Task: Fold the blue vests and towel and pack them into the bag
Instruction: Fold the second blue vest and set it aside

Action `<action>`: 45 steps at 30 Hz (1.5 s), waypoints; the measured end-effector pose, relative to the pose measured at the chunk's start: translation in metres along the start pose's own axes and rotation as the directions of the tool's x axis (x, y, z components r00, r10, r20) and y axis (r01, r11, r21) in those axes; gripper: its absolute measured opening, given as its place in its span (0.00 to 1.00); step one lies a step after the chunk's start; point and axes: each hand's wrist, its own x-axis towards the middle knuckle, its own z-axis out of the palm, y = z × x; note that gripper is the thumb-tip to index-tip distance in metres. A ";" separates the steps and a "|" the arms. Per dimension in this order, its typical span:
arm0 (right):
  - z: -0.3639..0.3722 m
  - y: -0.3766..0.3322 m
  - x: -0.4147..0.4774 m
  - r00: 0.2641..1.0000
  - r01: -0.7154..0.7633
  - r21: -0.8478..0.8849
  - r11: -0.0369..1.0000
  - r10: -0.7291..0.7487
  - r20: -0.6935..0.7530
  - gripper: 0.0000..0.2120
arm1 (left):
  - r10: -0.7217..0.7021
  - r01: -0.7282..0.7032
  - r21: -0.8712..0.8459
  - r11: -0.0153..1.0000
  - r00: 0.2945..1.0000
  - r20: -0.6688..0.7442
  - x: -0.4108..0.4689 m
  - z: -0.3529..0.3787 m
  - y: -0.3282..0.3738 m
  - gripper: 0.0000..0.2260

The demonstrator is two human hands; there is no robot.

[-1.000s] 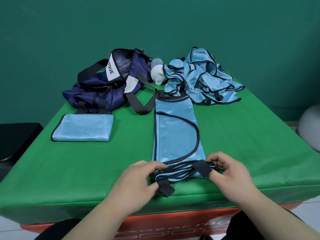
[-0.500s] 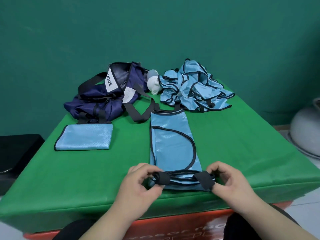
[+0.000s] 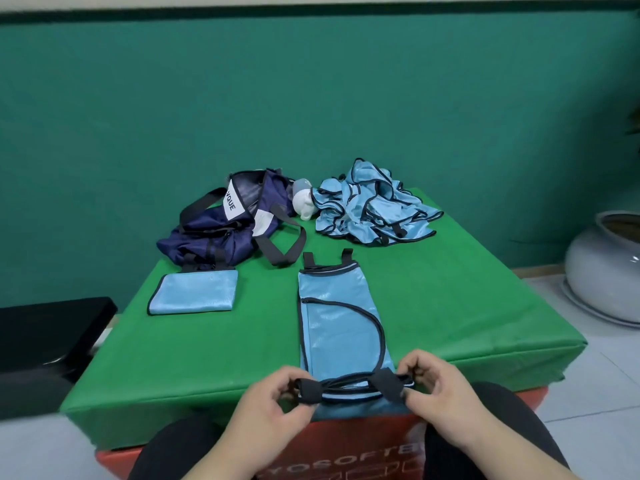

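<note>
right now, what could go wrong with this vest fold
1. The half-folded vest hangs its near end past the table edge; if the left hand or right hand lets go, it may slide off.
2. The black straps pinched in both hands could spring loose and bulge the fold.
3. Its far end lies near the bag strap, which might get dragged.

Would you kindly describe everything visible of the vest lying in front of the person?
The vest is shiny light-blue fabric with black trim, folded into a long narrow strip flat on the green table. Its near end overhangs the edge, where the left hand and right hand pinch its black tabs.
</note>
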 end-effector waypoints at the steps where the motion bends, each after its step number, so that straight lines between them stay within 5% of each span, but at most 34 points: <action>1: 0.001 -0.004 -0.006 1.000 0.000 0.004 1.000 0.000 -0.008 0.11 | -0.016 0.016 -0.018 1.000 1.000 0.006 -0.006 0.000 0.004 0.13; 19: -0.009 -0.003 0.004 0.999 0.001 0.057 0.998 0.001 -0.036 0.12 | 0.007 -0.007 0.013 1.000 1.000 0.029 -0.003 -0.009 0.014 0.12; 27: -0.004 -0.023 0.101 0.997 0.017 0.052 0.998 -0.013 -0.073 0.11 | 0.076 -0.067 0.061 0.996 0.986 -0.146 0.084 -0.031 0.023 0.17; 36: 0.007 0.014 0.237 0.979 -0.176 -0.281 0.944 0.138 -0.150 0.05 | -0.134 0.166 0.138 0.976 0.967 -0.218 0.214 -0.031 -0.021 0.04; 40: 0.015 0.033 0.262 0.983 -0.180 -0.629 0.756 0.117 -0.141 0.06 | -0.194 0.278 0.254 0.926 0.931 -0.309 0.244 -0.025 -0.056 0.09; 45: 0.016 0.032 0.250 0.978 -0.164 -0.574 0.803 0.054 -0.203 0.16 | 0.025 0.109 0.292 0.950 0.907 -0.420 0.221 -0.022 -0.059 0.16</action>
